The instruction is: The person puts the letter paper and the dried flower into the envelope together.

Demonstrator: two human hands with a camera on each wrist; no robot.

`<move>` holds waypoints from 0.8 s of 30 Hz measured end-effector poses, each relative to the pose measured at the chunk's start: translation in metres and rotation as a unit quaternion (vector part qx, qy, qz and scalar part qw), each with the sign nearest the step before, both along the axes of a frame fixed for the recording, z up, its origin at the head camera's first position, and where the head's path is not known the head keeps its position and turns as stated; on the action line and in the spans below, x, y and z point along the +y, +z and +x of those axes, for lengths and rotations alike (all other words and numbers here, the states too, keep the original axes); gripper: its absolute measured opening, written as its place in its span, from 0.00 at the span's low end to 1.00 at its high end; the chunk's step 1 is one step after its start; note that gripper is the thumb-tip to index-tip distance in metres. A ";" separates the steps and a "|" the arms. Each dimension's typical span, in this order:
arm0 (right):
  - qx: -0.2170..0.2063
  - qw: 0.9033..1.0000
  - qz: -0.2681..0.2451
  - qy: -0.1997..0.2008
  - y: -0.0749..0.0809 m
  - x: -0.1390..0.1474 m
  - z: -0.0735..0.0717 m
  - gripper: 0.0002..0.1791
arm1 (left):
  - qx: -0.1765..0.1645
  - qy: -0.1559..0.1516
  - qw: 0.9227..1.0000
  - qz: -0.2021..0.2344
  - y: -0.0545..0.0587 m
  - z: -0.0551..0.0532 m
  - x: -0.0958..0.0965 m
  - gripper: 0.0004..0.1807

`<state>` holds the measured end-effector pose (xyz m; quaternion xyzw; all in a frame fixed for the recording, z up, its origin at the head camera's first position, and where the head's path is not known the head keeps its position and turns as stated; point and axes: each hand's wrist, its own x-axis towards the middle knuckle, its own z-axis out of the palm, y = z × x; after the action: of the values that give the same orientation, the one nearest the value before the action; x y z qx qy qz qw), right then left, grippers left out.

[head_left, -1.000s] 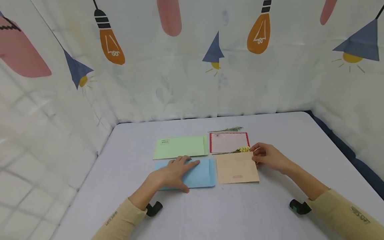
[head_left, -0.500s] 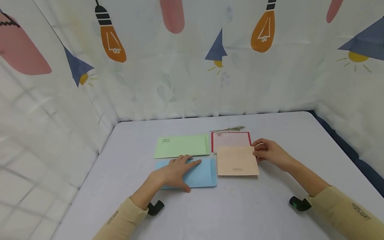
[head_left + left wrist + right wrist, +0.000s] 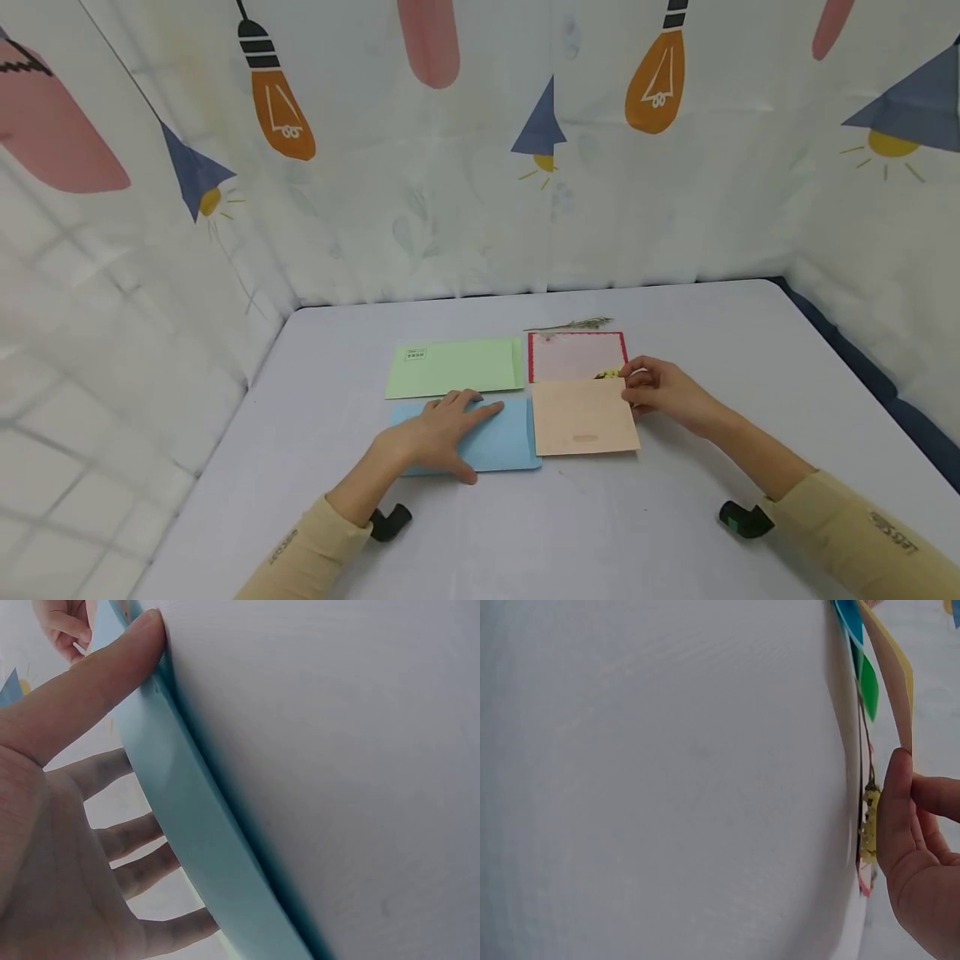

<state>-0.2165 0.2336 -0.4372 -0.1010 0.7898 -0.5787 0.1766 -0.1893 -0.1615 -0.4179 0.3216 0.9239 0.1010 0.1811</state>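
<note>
My left hand (image 3: 435, 442) lies spread over the blue envelope (image 3: 502, 446), its fingers extended. In the left wrist view the thumb crosses the near edge of that envelope (image 3: 180, 802). My right hand (image 3: 667, 396) pinches the upper right edge of a tan card or envelope (image 3: 585, 421), which partly overlaps the blue envelope's right end. In the right wrist view the tan piece (image 3: 892, 682) stands off the table between thumb and fingers. A yellow flower (image 3: 607, 374) shows just beyond its top edge, its stem hidden in the head view.
Behind the blue envelope lies a light green envelope (image 3: 453, 367). To its right is a red-bordered white card (image 3: 573, 354), with a dried sprig (image 3: 577, 324) beyond. The table has a white cover (image 3: 562, 533); patterned curtains (image 3: 450, 208) hang behind and at the sides.
The tan piece first moves away, covering the yellow flower, then comes back nearer and slightly left, showing the flower again. My right hand moves with it; my left hand stays on the blue envelope.
</note>
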 end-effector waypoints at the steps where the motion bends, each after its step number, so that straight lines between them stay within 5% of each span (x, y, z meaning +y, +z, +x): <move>1: -0.002 1.000 0.001 0.002 0.000 -0.001 0.000 0.21 | 0.000 -0.001 1.000 -0.001 0.000 0.000 0.000 0.57; 24: -0.009 1.000 0.009 0.019 -0.006 -0.009 0.007 0.19 | -0.001 -0.001 1.000 -0.005 0.000 0.001 0.000 0.58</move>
<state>-0.2096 0.2246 -0.4427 -0.1090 0.7910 -0.5693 0.1958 -0.1885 -0.1616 -0.4175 0.3215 0.9239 0.0963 0.1839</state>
